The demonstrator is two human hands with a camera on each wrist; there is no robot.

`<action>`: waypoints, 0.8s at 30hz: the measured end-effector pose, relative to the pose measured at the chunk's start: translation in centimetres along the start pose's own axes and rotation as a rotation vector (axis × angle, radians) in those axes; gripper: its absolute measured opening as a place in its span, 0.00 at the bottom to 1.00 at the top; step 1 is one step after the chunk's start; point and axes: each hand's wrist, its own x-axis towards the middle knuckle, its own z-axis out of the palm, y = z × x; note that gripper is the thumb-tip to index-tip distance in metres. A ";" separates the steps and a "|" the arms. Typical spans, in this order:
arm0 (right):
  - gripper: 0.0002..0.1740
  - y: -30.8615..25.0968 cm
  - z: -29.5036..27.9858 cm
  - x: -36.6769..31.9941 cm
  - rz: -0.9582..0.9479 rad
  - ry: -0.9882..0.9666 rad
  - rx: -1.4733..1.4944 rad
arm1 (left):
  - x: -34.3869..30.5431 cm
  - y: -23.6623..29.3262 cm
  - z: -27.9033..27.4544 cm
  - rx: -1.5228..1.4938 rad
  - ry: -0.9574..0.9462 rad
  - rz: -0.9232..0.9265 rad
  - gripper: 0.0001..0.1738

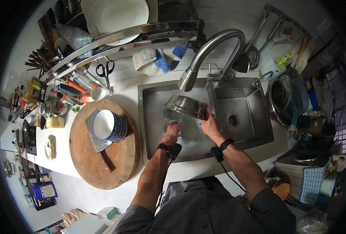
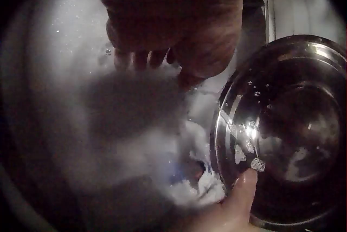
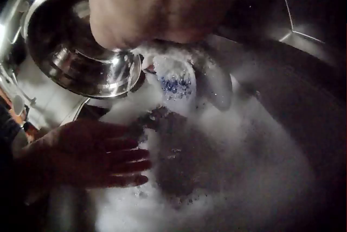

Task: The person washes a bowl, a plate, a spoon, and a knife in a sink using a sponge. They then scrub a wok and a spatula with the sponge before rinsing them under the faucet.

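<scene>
A steel bowl [image 1: 185,106] is tilted above the left sink basin, its rim gripped by my right hand [image 1: 210,125]. In the left wrist view, the right thumb lies over the rim of the bowl [image 2: 293,129], and bits of foam cling inside. My left hand [image 1: 172,133] hovers low over the sudsy water beside the bowl, holding nothing visible. The right wrist view shows the left hand [image 3: 92,153] with its fingers extended. Close to my right hand [image 3: 154,12], a white and blue object [image 3: 176,83] covered in foam shows among the suds; what it is, I cannot tell.
A curved faucet [image 1: 219,43] arches over the sink. At the left, a round cutting board [image 1: 122,167] bears stacked blue-patterned bowls [image 1: 109,125] and a cleaver [image 1: 102,147]. The right basin [image 1: 255,105] has a drain. Behind, a cloth [image 1: 151,62] hangs on the rack.
</scene>
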 end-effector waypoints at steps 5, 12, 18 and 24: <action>0.29 0.8 1.2 -1.1 0.071 -0.014 0.002 | -0.3 -0.6 1.9 -0.812 -0.039 -0.258 0.29; 0.32 0.4 2.1 1.1 0.550 -0.370 0.025 | -5.2 8.0 -1.5 -1.586 0.102 -0.234 0.15; 0.40 1.2 3.9 1.9 0.497 -0.492 0.395 | -4.3 7.0 -4.8 -1.531 0.352 -0.177 0.14; 0.32 2.8 5.3 0.0 0.373 -0.538 0.152 | -2.8 8.0 -12.6 -1.552 0.540 -0.105 0.14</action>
